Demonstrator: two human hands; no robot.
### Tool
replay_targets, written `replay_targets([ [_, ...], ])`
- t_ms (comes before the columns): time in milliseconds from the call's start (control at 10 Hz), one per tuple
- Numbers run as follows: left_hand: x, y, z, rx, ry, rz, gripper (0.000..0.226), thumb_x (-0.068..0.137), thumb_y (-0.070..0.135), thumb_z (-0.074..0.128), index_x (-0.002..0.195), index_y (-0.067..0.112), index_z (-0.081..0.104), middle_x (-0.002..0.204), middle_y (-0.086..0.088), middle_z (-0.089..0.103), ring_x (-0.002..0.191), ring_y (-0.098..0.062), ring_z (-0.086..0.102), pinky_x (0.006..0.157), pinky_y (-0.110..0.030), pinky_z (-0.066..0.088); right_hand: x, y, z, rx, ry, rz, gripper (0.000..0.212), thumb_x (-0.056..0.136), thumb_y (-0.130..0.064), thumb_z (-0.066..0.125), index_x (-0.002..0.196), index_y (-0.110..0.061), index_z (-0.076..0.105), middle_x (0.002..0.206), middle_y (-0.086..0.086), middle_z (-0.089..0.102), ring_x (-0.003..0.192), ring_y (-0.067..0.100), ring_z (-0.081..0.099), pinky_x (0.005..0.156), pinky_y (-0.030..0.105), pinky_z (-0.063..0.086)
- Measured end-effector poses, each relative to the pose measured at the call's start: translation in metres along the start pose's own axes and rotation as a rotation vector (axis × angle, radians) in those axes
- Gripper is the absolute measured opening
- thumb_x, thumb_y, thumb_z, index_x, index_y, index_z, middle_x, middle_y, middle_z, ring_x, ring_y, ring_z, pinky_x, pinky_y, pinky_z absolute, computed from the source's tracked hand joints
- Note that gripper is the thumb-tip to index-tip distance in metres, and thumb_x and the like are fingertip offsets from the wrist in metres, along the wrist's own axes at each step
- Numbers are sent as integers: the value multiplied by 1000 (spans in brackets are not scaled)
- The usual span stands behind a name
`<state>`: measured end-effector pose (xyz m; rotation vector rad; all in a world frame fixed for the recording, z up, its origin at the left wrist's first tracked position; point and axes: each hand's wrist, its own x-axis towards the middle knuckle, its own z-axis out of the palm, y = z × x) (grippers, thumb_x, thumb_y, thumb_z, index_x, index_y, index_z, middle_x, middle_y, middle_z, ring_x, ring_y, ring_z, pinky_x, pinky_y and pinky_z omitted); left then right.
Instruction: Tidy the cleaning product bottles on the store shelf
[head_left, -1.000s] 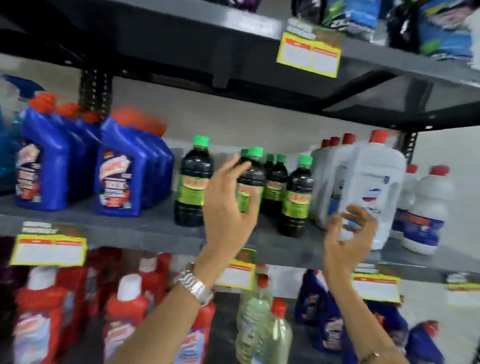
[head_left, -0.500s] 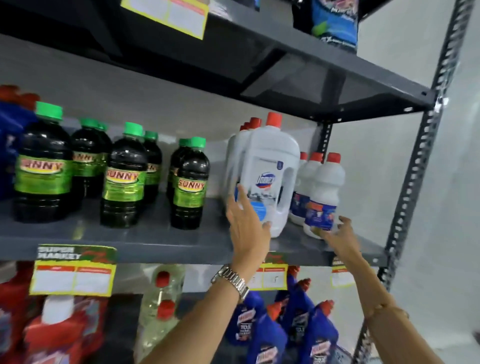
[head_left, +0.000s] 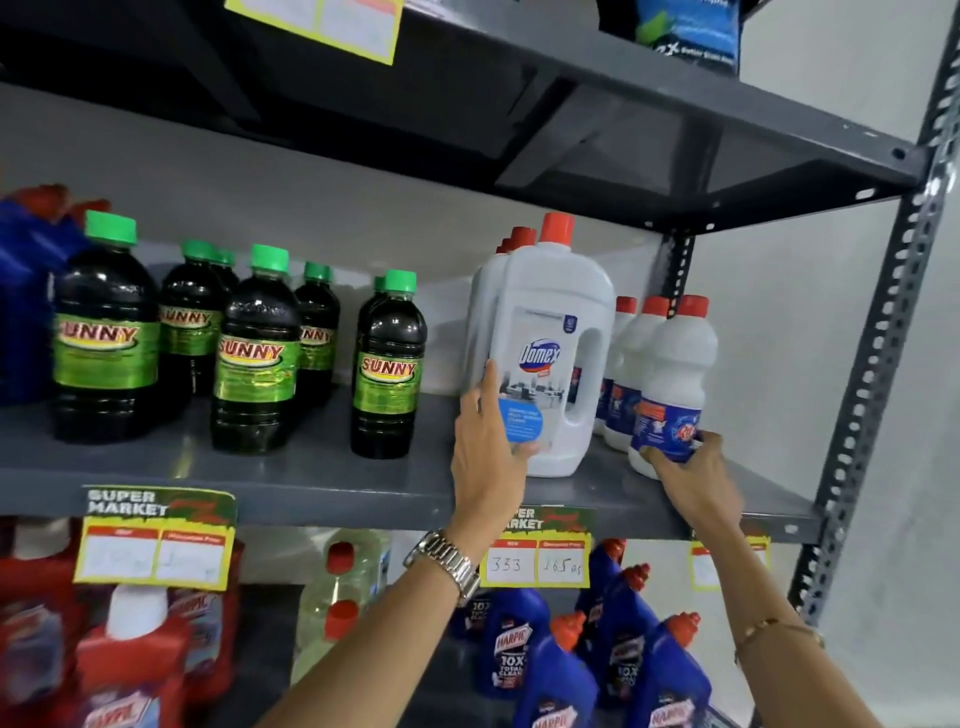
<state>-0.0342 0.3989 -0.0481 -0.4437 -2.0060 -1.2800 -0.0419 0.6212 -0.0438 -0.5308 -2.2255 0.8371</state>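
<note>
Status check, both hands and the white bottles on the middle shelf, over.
Left hand on front Domex jug, low on its label. Right hand gripping base of front small white bottle. Both upright on shelf. Nothing blocking.

Middle shelf (head_left: 322, 483): at least eight green-capped dark bottles (head_left: 387, 364); three large white jugs (head_left: 553, 358), counted by their red caps; three small white bottles (head_left: 672, 384). Blue jugs (head_left: 26, 291) at far left: count unclear. Lower shelf: at least six blue bottles (head_left: 511, 649), two clear bottles (head_left: 337, 597), several red bottles (head_left: 135, 665). Price tags (head_left: 156, 540): four. Hands: two.
</note>
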Motion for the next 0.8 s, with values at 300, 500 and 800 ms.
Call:
replay_targets([
  [300, -2, 5, -4, 67, -5, -19, 93, 80, 19, 71, 149, 26, 9, 137, -1, 34, 123, -18, 37, 89, -37, 47, 1, 2, 3, -2, -31, -5, 68, 83, -48, 59, 132, -9, 31, 133, 15, 52, 115, 37, 56, 88, 49, 47],
  [500, -4, 10, -16, 57, -28, -30, 91, 81, 20, 70, 148, 25, 9, 140, -1, 30, 126, -18, 36, 88, -34, 47, -9, -8, -4, 97, -48, 40, 77, 81, -47, 61, 137, -6, 26, 141, 21, 40, 126, 42, 44, 100, 56, 39],
  [800, 15, -14, -136, 260, 146, 422, 64, 89, 26, 58, 144, 17, 28, 152, -4, 30, 137, -17, 31, 110, -35, 32, -142, -109, -26, 684, 119, -296, 17, 89, -19, 58, 105, -21, 57, 99, -15, 67, 91, 3, 60, 84, 30, 48],
])
